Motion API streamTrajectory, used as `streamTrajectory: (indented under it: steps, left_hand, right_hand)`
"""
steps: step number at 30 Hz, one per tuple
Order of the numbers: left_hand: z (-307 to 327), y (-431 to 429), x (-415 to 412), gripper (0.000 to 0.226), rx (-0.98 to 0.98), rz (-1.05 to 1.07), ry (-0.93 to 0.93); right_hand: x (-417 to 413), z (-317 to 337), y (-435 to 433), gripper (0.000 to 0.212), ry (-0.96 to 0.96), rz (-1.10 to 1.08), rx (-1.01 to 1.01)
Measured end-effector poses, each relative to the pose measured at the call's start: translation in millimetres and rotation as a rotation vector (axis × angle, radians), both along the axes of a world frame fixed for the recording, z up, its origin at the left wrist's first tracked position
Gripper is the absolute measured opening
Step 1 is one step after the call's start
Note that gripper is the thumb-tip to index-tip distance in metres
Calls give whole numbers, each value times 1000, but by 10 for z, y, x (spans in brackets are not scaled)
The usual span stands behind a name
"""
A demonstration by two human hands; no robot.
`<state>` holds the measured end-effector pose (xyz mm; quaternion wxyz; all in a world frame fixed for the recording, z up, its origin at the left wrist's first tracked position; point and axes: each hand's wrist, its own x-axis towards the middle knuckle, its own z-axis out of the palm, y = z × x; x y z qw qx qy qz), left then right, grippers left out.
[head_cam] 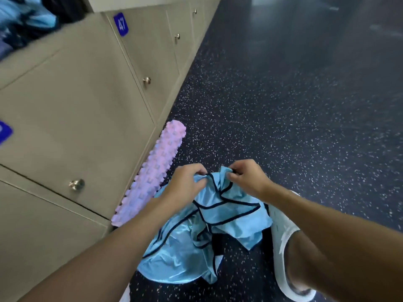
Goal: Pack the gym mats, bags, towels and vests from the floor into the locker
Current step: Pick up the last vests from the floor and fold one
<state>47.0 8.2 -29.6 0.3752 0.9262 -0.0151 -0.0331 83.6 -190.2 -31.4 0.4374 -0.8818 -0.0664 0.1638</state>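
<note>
We are looking down at the dark speckled floor beside a row of beige lockers, and both hands are gripping a light blue vest with dark trim. The left hand is pinching a bunched fold at the vest's top edge, fingers curled into the cloth. The right hand is pinching the same edge just beside it, so the two hands are nearly touching. The rest of the vest is hanging crumpled below them, and we cannot tell whether its lowest folds are touching the floor. At the upper left one compartment is standing open, and we are seeing blue and dark cloth heaped inside it, too blurred to name. The doors below and to its right are sitting shut, one bearing a blue plate marked 47. A pink knobbly roller is lying on the floor along the foot of the lockers, near the left hand. A white shoe is resting on the floor under the right forearm.
</note>
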Motion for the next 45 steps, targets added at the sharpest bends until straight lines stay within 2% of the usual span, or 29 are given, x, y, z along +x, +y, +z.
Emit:
streamTrajectory:
  steps: [5,10,15,18,21,23,25,28,30,32,34,36,41,45]
  left_hand:
    - [1056,103,34,6,21,-5,-214]
    - [2098,220,-20,10,37,45,-380]
    - [2893,340,-142,3,2,141,-463]
    - [3178,377,-243,6,-97,239,-461]
    - [3369,412,-322,11,-207,338,-433]
    - [3468,431,-352,12,-269,367,-412]
    - [3526,443,-375,13,-356,349,-368]
    - [3512,479,-395,13,-462,295,-286]
    - [3429,530,-388,16,-524,268,-262]
    - [3299,597,-377,30,-550,229,-247]
    - [3167,645,-370,49,-493,168,-216]
    - [3055,661,-343,58,-457,141,-165]
    - [2974,690,-250,21,-458,166,-221]
    - [3035,670,-191,12,-491,149,-260]
  right_hand:
    - [92,939,144,18,-142,-18,126]
    - [154,1932,328,17,-318,26,165]
    - [99,2703,498,23,-447,91,208]
    - [-13,3005,590,30,-414,138,325]
    - [-115,3187,655,54,-327,302,366]
    - [-152,3215,725,58,-343,382,337]
    - [-138,3181,809,43,-414,409,351]
    - [-110,3090,890,10,-439,343,470]
    - [-87,3056,934,11,-428,289,493]
    - [-45,3044,986,5,-400,278,488]
    - [-8,3059,1028,7,-397,281,488]
    - [43,3079,1053,8,-397,271,498]
    - [175,3093,1044,8,-324,225,579]
    - [243,3112,998,12,-244,174,661]
